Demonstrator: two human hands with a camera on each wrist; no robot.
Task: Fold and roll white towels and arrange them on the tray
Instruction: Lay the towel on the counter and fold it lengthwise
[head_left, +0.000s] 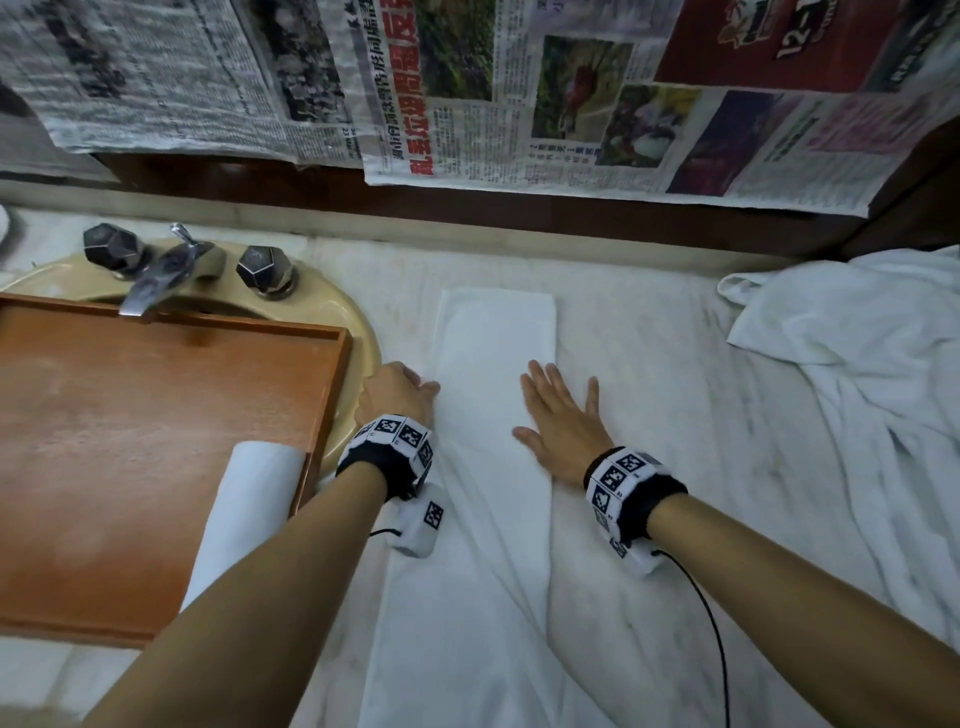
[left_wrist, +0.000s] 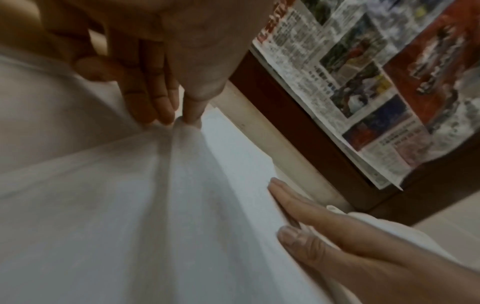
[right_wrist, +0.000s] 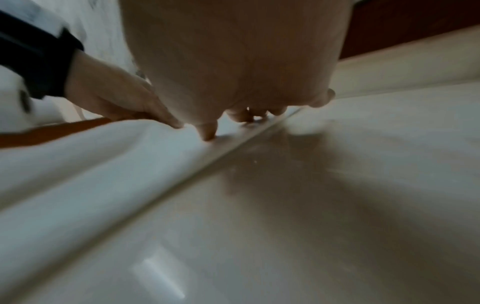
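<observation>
Wooden tray (head_left: 171, 415) sits over the sink w/ one rolled towel (head_left: 244, 514) at its near right corner; a long folded towel (head_left: 493, 353) lies on the desk just right of it. Left hand (head_left: 397, 392) pinches that towel's left edge, fingers (left_wrist: 155, 102) together; right hand (head_left: 561, 426) presses flat on it, fingers spread.

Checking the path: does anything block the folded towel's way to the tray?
Nothing visible. The folded towel lies right of the tray; between them only the left hand, which grips its edge.
</observation>
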